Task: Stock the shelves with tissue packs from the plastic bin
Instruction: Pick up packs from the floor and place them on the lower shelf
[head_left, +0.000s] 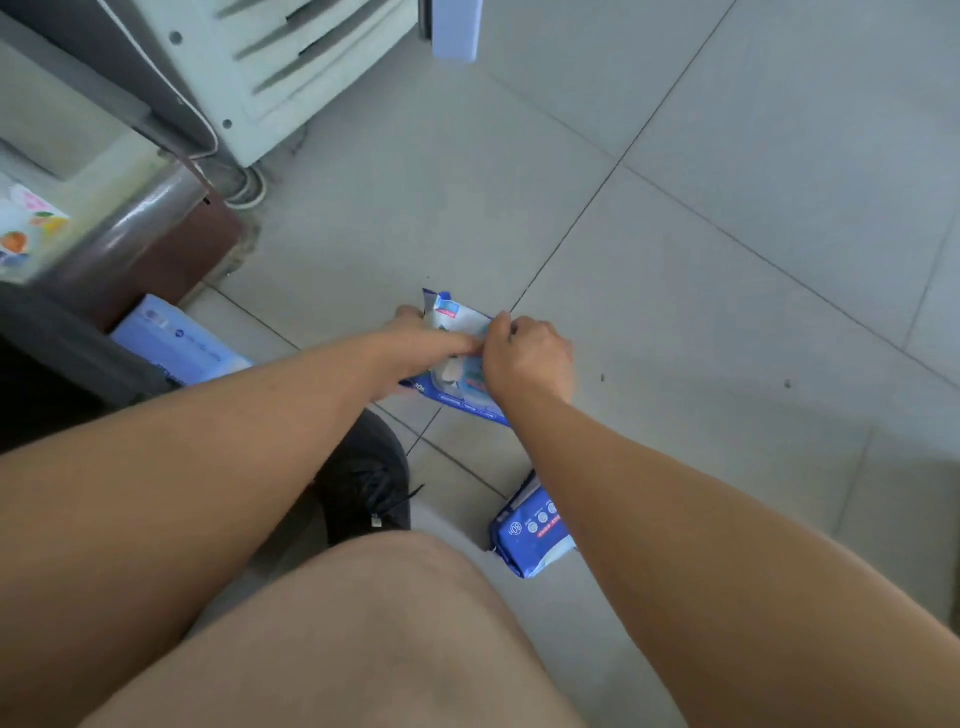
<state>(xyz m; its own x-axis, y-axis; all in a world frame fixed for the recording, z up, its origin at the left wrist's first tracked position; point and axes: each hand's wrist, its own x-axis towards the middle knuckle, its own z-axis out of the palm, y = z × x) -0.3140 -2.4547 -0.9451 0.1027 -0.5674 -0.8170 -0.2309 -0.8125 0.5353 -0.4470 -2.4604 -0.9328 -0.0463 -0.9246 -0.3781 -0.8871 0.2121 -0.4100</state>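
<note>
**Early stage: pack in hand, nothing seen shelved**

You're crouched with both hands on one tissue pack (457, 318), held off the floor (727, 260), just ahead of your black shoe (363, 478).

- Your left hand (415, 343) wraps the pack's left edge. One fingertip shows past the far side, so the fingers are curled round it.
- Your right hand (530, 358) has its fingers bunched tight, pinching the pack's top face near the middle. Whether you're fixing the flap or just steadying it, can't tell.

Where the rest sits:
- A second pack (524, 530) lies on the floor just right of the shoe, partly hidden under your right forearm, with no hand on it.
- A pale blue pack (171, 338) lies left of and beyond the shoe, against a dark container (62, 353). That may be the bin, but it's too cut off to say.
- The shelf (31, 228) is far left of the shoe, blurred, with some colourful goods on it. No blue packs are visible there.

My judgement on progress:
- Done: at least two packs are out and within reach.
- Left: carry the held pack to the shelf and place it, then pick up the floor pack, then whatever remains in the bin.
- The count of what remains is not visible.
</note>
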